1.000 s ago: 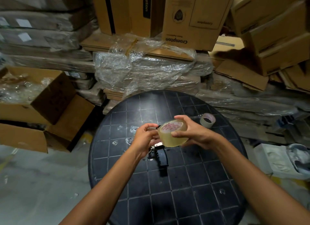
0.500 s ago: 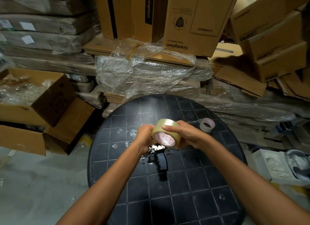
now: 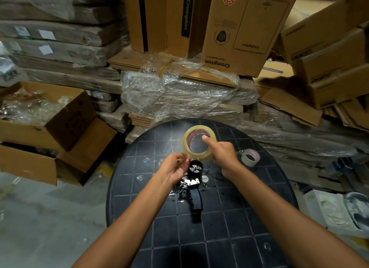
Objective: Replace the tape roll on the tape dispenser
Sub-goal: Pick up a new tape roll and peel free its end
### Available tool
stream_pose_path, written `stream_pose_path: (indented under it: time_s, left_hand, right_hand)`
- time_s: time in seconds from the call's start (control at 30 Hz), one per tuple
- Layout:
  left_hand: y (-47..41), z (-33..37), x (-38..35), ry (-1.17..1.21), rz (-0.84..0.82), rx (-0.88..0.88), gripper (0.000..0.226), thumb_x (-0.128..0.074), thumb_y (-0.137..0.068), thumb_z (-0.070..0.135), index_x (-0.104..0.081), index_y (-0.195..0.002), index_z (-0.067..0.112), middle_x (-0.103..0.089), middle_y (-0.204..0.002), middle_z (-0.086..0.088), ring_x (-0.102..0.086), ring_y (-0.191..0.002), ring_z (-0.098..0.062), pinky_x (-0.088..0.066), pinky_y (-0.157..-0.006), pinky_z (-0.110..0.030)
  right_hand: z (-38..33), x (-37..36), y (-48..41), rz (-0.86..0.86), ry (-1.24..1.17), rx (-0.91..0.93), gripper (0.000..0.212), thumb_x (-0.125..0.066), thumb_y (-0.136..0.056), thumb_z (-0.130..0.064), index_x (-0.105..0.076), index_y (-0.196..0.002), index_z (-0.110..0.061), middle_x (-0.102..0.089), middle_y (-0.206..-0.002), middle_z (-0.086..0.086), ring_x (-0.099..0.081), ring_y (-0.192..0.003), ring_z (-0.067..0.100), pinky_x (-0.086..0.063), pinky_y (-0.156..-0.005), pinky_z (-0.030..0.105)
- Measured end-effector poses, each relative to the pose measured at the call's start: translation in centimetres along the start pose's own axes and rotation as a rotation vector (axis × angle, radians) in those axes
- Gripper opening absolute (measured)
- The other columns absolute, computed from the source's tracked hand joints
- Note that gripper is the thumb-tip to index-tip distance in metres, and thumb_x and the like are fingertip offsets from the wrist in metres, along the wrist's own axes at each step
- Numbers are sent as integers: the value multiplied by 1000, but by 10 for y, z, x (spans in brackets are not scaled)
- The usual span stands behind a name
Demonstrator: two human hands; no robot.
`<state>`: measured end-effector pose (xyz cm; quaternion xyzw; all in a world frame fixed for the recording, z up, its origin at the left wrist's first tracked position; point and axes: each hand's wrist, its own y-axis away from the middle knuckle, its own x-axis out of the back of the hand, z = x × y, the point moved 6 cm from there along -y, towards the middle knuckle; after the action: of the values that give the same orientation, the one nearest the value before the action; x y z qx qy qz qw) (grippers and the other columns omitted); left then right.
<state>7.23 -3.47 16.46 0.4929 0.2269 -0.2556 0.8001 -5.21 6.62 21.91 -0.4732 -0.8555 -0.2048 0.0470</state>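
A roll of clear tape (image 3: 188,147) is held upright above the round black table (image 3: 229,217), its open core facing me. My right hand (image 3: 221,153) grips it, forefinger hooked over the core's upper rim. My left hand (image 3: 175,167) pinches at the roll's lower left edge, probably on the loose tape end, which is too thin to make out. Right below the roll, the black tape dispenser (image 3: 194,187) lies on the table with its bare spindle hub toward the roll and its handle pointing at me.
A nearly spent tape core (image 3: 250,157) lies on the table to the right. Wrapped flat cardboard (image 3: 175,95) and stacked boxes crowd the far side. An open carton (image 3: 50,125) stands on the floor at left, white moulded packing (image 3: 335,211) at right.
The roll has been lifted and turned so its hollow core faces me. The dispenser's hub, hidden under the hands before, now shows. My left hand has dropped to the roll's lower edge.
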Motion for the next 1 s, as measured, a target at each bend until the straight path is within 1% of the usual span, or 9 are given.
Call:
stream_pose_path:
  time_s: [0.1, 0.23, 0.37, 0.5, 0.63, 0.7, 0.8, 0.93, 1.0]
  left_hand:
    - [7, 7, -7, 105, -73, -97, 8, -52, -88, -12, -54, -90, -4, -57, -93, -22, -62, -74, -23, -59, -62, -25]
    - [12, 14, -13, -158, -277, -309, 25, -63, -85, -6, -59, -109, -3, -66, -97, -17, -66, -90, -26, -59, -83, -33]
    - [11, 26, -9, -628, -201, -559, 22, -69, -83, -1, -65, -104, 4, -67, -90, -11, -66, -84, -22, -59, -76, -32]
    - [14, 37, -16, -991, 61, -791, 10, -68, -86, 18, -68, -76, 19, -58, -63, 2, -56, -61, -13, -51, -62, -33]
    - [19, 38, -18, -1092, 277, -838, 11, -70, -85, 26, -67, -74, 25, -47, -115, 0, -51, -102, -13, -45, -90, -33]
    - [20, 40, -22, -1063, 229, -847, 14, -69, -85, 24, -65, -71, 25, -54, -114, -2, -56, -103, -16, -47, -90, -34]
    - [16, 35, -26, -911, 23, -765, 16, -64, -86, 14, -61, -71, 18, -66, -78, -6, -65, -76, -21, -57, -74, -43]
    - [14, 24, -35, -837, -213, -581, 14, -57, -90, 1, -58, -78, 8, -59, -67, -8, -58, -59, -17, -51, -54, -27]
    - [15, 23, -40, -822, -290, -506, 16, -54, -91, 0, -57, -77, 7, -57, -63, -9, -57, -53, -15, -50, -50, -26]
  right_hand:
    - [7, -5, -3, 48, -214, -134, 31, -76, -81, -32, -69, -97, -6, -72, -97, 11, -70, -84, 23, -59, -62, 36]
    - [2, -6, -7, 108, -204, -143, 60, -64, -89, -22, -37, -142, -19, -49, -125, 8, -60, -98, 29, -62, -60, 45]
    - [4, -7, -10, 12, -168, -209, 36, -52, -93, -22, -52, -129, -17, -57, -125, 16, -64, -96, 33, -57, -50, 37]
    - [7, -9, -7, -45, -178, -266, 48, -50, -97, -20, -35, -143, -26, -47, -133, 14, -63, -100, 34, -61, -54, 41]
    - [5, -5, -6, -5, -187, -225, 49, -48, -98, -18, -36, -144, -28, -44, -132, 10, -59, -92, 30, -57, -50, 39]
    - [5, -3, -4, -1, -205, -242, 46, -47, -98, -18, -38, -142, -28, -45, -132, 11, -60, -94, 31, -56, -50, 38]
    - [3, 1, -1, -10, -210, -248, 38, -46, -100, -22, -43, -138, -28, -47, -132, 12, -59, -96, 29, -57, -55, 39]
    - [-16, 10, 2, 64, 389, 266, 37, -47, -98, -47, -55, -129, -28, -44, -135, 11, -53, -101, 19, -48, -82, 34]
    - [-15, 3, 6, -44, 542, 351, 44, -54, -89, -62, -61, -114, -26, -53, -120, 7, -58, -96, 19, -53, -83, 37]
